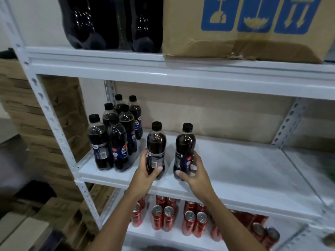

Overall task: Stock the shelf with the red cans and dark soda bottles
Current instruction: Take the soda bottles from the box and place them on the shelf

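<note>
My left hand (pixel 145 172) grips a dark soda bottle (pixel 156 142) with a black cap, upright at the front of the middle shelf (pixel 235 169). My right hand (pixel 194 172) grips a second dark soda bottle (pixel 184 144) just to its right, also upright. Whether their bases touch the shelf I cannot tell. A cluster of several dark soda bottles (pixel 116 134) stands at the shelf's left end. Several red cans (pixel 194 221) stand in rows on the lower shelf, partly hidden behind my forearms.
The upper shelf (pixel 163 67) carries large dark bottles (pixel 112 24) on the left and a cardboard box (pixel 244 28) with blue symbols on the right. Stacked cardboard (pixel 27 115) rises to the left of the white rack. The middle shelf's right part is bare white board.
</note>
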